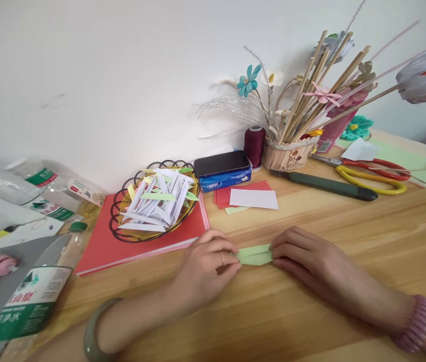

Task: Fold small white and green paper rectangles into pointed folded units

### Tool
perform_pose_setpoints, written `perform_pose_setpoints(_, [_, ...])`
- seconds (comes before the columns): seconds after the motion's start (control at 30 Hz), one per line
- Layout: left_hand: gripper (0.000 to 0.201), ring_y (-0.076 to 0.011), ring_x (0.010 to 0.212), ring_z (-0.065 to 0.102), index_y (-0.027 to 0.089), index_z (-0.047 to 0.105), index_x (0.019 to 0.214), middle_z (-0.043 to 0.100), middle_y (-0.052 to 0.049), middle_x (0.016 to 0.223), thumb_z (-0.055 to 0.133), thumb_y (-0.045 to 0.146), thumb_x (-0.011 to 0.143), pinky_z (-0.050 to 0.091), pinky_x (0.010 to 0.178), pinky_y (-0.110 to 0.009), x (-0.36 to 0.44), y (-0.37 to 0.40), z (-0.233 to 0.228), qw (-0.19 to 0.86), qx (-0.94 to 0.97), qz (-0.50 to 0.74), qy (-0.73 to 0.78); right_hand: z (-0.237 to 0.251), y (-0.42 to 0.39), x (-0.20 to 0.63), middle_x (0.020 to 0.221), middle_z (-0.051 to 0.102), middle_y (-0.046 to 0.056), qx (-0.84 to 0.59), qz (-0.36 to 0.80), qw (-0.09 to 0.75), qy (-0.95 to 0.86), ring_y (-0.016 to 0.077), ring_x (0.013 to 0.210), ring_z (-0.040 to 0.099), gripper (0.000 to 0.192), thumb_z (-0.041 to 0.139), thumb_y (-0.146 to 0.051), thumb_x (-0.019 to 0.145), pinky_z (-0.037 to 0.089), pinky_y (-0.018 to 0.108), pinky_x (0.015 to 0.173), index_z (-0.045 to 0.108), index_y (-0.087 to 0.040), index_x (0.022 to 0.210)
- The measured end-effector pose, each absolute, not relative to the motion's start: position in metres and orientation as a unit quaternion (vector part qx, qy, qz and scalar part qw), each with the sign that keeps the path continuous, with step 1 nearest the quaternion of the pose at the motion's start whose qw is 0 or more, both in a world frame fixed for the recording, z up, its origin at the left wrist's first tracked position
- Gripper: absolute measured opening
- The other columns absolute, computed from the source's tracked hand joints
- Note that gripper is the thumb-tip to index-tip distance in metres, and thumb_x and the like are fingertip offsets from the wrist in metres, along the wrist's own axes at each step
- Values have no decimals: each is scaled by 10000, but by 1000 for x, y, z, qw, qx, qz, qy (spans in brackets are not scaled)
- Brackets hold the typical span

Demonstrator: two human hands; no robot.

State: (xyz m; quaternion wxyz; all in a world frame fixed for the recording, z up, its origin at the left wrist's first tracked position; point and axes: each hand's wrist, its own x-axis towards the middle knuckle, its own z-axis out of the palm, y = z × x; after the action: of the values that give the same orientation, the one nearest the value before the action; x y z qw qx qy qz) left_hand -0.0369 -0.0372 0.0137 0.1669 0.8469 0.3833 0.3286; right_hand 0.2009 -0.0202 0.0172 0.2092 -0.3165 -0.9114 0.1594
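We see matt, pale green paper (255, 255), creased smooth, lying on a surface (311, 221) of light wood with a fine grain and a soft sheen. The basket (117, 221) is dark wire, filled with matt white paper strips (152, 208). The bottle (34, 296) is clear glossy plastic. The scissors (371, 173) have shiny plastic handles. The bangle (92, 332) looks like polished stone.

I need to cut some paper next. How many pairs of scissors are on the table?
2, both at the far right of the wooden table: the red-handled scissors and the yellow-handled scissors, lying side by side just nearer the person. Others may be hidden behind the stick basket.
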Motion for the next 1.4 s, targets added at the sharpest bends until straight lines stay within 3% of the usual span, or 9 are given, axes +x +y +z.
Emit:
perform_pose_setpoints(0.17, [61, -213, 885, 535, 175, 647, 708, 683, -35, 832, 666, 132, 747, 482, 784, -357, -33, -40, 17, 208, 816, 321, 432, 18, -19, 198, 833, 573, 70, -347, 194, 209, -893, 182, 788, 534, 234, 373, -242, 942, 453, 334, 698, 559, -168, 822])
perform_pose_setpoints(0.53, [125, -174, 840, 530, 174, 617, 675, 647, -19, 792, 604, 148, 796, 475, 732, -327, -30, -38, 16, 191, 817, 275, 470, 16, -19, 189, 812, 529, 68, -390, 190, 224, -873, 178, 750, 523, 199, 399, -192, 905, 466, 346, 664, 544, -175, 770])
perform_pose_setpoints(0.93, [121, -184, 832, 509, 170, 549, 680, 612, -4, 766, 607, 95, 755, 441, 714, -322, -26, -36, 15, 169, 819, 243, 492, 14, -16, 183, 747, 523, 51, -409, 101, 201, -884, 174, 684, 515, 156, 429, -147, 831, 459, 331, 608, 478, -193, 690])
perform_pose_setpoints(1.03, [115, -183, 817, 509, 174, 549, 677, 603, -4, 751, 604, 110, 756, 442, 694, -316, -25, -36, 15, 153, 823, 238, 493, 18, -22, 183, 843, 605, 98, -352, -1, 212, -911, 217, 765, 564, 169, 403, -159, 863, 492, 389, 664, 571, -158, 845])
perform_pose_setpoints(1.13, [110, -181, 806, 513, 177, 549, 676, 594, -5, 739, 606, 133, 759, 449, 686, -311, -25, -35, 14, 136, 828, 227, 494, 20, -33, 181, 1092, 641, 130, -226, -64, 204, -950, 243, 1029, 571, 339, 323, -105, 895, 497, 423, 823, 560, -123, 1136])
perform_pose_setpoints(1.23, [104, -186, 815, 521, 175, 541, 690, 596, -11, 755, 597, 142, 771, 463, 700, -315, -27, -35, 13, 122, 835, 226, 487, 15, -41, 177, 1252, 570, 136, -215, -64, 174, -959, 228, 1187, 494, 378, 347, -128, 915, 460, 408, 946, 501, -98, 1259])
perform_pose_setpoints(1.4, [130, -185, 813, 554, 146, 570, 849, 622, -55, 855, 445, 153, 886, 494, 716, -331, -36, -41, 10, 40, 870, 225, 437, 2, -46, 178, 1361, 454, 142, -253, -28, 153, -955, 233, 1240, 435, 445, 427, -212, 914, 421, 403, 1003, 418, -93, 1342])
